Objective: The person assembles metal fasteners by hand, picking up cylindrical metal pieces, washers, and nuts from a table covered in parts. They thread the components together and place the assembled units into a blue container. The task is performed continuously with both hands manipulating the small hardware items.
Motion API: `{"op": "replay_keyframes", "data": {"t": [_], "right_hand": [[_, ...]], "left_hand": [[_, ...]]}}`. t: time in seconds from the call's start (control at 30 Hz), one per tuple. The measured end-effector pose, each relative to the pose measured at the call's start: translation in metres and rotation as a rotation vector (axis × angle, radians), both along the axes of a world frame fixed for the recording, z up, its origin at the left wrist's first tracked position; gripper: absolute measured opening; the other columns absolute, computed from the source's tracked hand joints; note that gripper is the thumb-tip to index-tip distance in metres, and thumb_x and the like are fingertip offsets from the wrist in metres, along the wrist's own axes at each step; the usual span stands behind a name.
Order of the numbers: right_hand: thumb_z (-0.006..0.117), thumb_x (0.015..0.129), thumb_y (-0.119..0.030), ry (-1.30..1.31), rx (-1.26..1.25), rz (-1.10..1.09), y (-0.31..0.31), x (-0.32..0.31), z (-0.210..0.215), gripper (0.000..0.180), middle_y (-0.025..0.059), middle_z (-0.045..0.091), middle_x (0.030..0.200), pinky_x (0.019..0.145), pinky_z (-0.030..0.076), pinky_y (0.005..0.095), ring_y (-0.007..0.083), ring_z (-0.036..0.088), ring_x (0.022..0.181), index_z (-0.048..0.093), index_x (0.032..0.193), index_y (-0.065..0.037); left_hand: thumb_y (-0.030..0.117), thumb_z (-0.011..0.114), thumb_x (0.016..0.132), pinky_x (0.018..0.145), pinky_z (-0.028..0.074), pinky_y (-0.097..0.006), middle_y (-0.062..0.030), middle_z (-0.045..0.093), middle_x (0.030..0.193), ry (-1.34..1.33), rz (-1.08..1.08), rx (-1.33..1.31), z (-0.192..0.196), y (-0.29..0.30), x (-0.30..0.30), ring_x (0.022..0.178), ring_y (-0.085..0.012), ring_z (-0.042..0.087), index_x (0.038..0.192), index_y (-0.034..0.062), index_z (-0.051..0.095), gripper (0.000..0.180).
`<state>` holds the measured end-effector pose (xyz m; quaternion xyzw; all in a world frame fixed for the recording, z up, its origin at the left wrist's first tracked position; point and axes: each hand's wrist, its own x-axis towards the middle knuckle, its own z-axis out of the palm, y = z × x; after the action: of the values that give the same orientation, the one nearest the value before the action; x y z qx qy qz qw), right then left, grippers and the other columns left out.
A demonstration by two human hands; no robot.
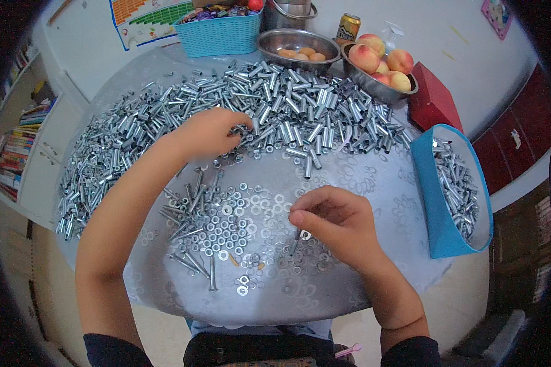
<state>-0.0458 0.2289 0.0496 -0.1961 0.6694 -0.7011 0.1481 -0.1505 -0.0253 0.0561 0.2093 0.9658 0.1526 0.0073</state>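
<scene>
Head view. Right hand (340, 220): thumb and index fingers drawn together, pinching a bolt (294, 243) that points down below them, its upper end hidden. Left hand (214, 133): fingers curled at the near edge of the metal sleeves (294, 101); cannot tell whether they grip one. Hex nuts (217, 235) and washers (260, 205) lie on the table (389, 214), left of the right fingers. Blue box (431, 205) of metal parts, well right of both hands' fingers.
</scene>
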Motion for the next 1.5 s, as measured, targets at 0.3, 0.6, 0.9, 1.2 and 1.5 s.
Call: {"op": "replay_keyframes", "data": {"t": [0.3,0.6,0.9,1.2,1.5], "right_hand": [[0.068,0.08,-0.007,0.057,-0.008,-0.014,-0.002,-0.002,-0.003,0.011,0.0053,0.065,0.085,0.071,0.048,0.0235,0.0091,0.059,0.077,0.065,0.088,0.0],[0.068,0.08,-0.007,0.072,-0.101,-0.144,0.003,-0.005,0.001,0.012,0.0045,0.064,0.085,0.072,0.047,0.0225,0.0092,0.059,0.078,0.063,0.089,0.001],[0.066,0.081,-0.004,0.146,-0.204,-0.358,0.017,-0.014,0.004,0.01,0.0039,0.064,0.083,0.067,0.045,0.0202,0.0082,0.058,0.076,0.062,0.089,0.001],[0.067,0.08,-0.003,0.146,-0.209,-0.333,0.01,-0.009,0.007,0.011,0.004,0.064,0.084,0.068,0.046,0.0208,0.0085,0.059,0.076,0.062,0.09,0.0],[0.066,0.08,-0.002,0.162,-0.245,-0.299,0.009,-0.009,0.008,0.011,0.0029,0.063,0.082,0.066,0.045,0.0201,0.0073,0.057,0.074,0.062,0.091,0.0]], "left_hand": [[0.023,0.058,0.075,0.066,0.049,-0.043,-0.0144,0.058,0.086,0.225,-0.165,-0.254,-0.019,0.018,-0.017,0.077,-0.0316,0.06,0.097,0.0072,0.06,0.027],[0.024,0.061,0.076,0.065,0.047,-0.041,-0.0161,0.06,0.081,0.227,-0.105,0.053,-0.011,0.029,0.002,0.073,-0.0321,0.059,0.082,0.0012,0.061,0.024],[0.012,0.056,0.078,0.075,0.047,-0.039,-0.0147,0.063,0.087,-0.192,-0.282,0.101,0.009,0.055,0.03,0.082,-0.0302,0.06,0.092,0.0025,0.062,0.018],[0.005,0.06,0.069,0.082,0.047,-0.038,-0.0092,0.058,0.105,0.468,-0.392,-0.225,-0.041,0.069,-0.027,0.099,-0.0281,0.054,0.102,0.008,0.059,0.033],[0.012,0.059,0.075,0.071,0.051,-0.04,-0.0151,0.055,0.099,0.335,-0.26,-0.409,-0.035,0.063,-0.025,0.083,-0.0307,0.061,0.1,0.0051,0.054,0.027]]}}
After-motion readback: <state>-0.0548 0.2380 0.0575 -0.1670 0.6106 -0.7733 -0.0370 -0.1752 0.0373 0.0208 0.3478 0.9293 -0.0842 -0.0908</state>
